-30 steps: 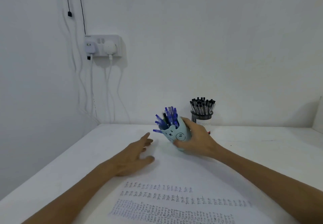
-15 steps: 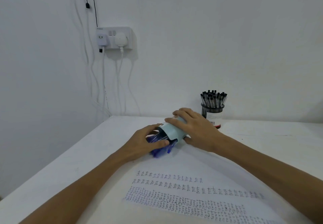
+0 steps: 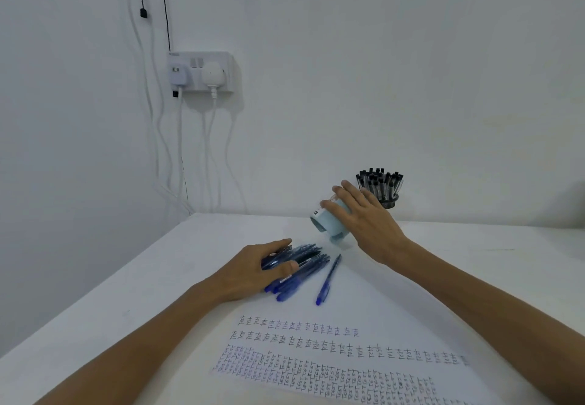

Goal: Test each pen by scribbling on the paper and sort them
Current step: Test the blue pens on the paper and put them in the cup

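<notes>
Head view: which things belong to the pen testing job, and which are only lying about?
Job: blue pens under the left hand; single blue pen; light blue cup in the right hand; scribbled paper; black pens in the mesh holder.
Lying about: wall socket; white cables.

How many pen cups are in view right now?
2. A light blue cup, tipped on its side, is gripped in the right hand above the table. A black mesh holder full of black pens stands behind it. None seems hidden.
</notes>
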